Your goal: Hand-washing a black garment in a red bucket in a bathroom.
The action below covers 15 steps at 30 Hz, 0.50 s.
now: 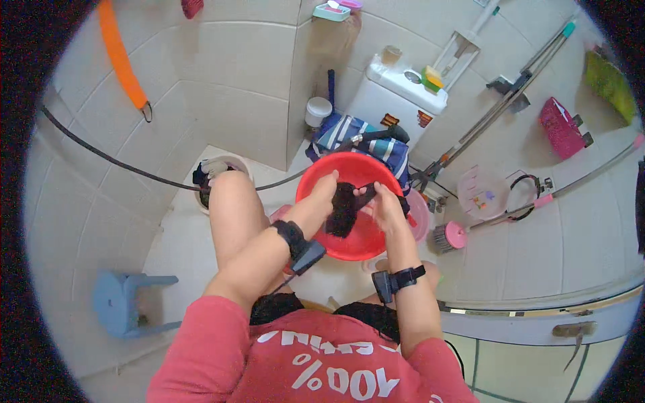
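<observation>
While I looked down from the head view, the red basin (363,247) stood in front of me, slightly to the right of the middle, its far edge close to a blue-and-white striped bag (336,133). My left knee (235,195) was bent on its left side, so the basin lay within easy reach of both arms. Over its open mouth hung the black cloth (342,211), bunched between my two hands, probably kept there so that any drips would fall inside.

My right hand (388,207) pinched the cloth's right end, thumb up and fingers curled, apparently to keep that end from slipping. My left hand (324,191) was at the cloth's left side, thumb uppermost; its other fingers were mostly hidden by the cloth, so I cannot tell how tightly they were closed.

A pink basin (422,228) showed just beyond the red rim on the right, partly covered by it. On the far left, a pale pail (251,176) held dark and light fabric, seemingly set beside my knee to be close by. The blue stool (114,302) stood at the near left, well apart from the basin.
</observation>
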Tool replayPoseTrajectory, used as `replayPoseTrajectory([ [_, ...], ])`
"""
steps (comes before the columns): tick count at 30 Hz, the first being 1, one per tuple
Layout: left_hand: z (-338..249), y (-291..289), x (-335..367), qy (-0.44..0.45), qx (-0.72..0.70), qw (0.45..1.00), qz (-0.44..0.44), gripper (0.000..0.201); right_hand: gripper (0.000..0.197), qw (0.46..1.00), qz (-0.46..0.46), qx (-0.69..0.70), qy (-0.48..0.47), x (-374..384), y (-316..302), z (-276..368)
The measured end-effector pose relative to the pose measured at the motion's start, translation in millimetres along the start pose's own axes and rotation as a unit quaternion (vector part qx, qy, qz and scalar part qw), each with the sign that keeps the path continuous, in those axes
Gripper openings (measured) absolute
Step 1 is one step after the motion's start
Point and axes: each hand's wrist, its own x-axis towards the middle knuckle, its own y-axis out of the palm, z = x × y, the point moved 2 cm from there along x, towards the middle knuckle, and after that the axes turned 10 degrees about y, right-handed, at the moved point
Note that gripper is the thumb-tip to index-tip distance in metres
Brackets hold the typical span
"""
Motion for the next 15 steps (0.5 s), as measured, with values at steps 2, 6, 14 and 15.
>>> replayPoseTrajectory([
  [2, 18.1, -9.3, 1.3, 0.116, -0.032, 0.992, -0.021, 0.038, 0.024, 0.996, 0.02, 0.084, 0.006, 4.5, 1.1, 3.4],
  [6, 75.2, -91.0, 49.1, 0.214, -0.044, 0.976, -0.016, 0.047, 0.018, 0.964, 0.111, 0.236, 0.052, 22.3, 45.9, 2.6],
  [14, 98.0, -58.6, 45.6, 0.03, -0.285, 0.957, 0.051, 0.042, 0.029, 0.969, 0.053, 0.195, 0.14, 5.5, 22.3, -34.0],
  [15, 98.6, -71.1, 61.9, 0.045, -0.245, 0.967, 0.055, 0.035, 0.031, 0.983, 0.002, 0.113, 0.145, 8.9, 19.4, -48.0],
])
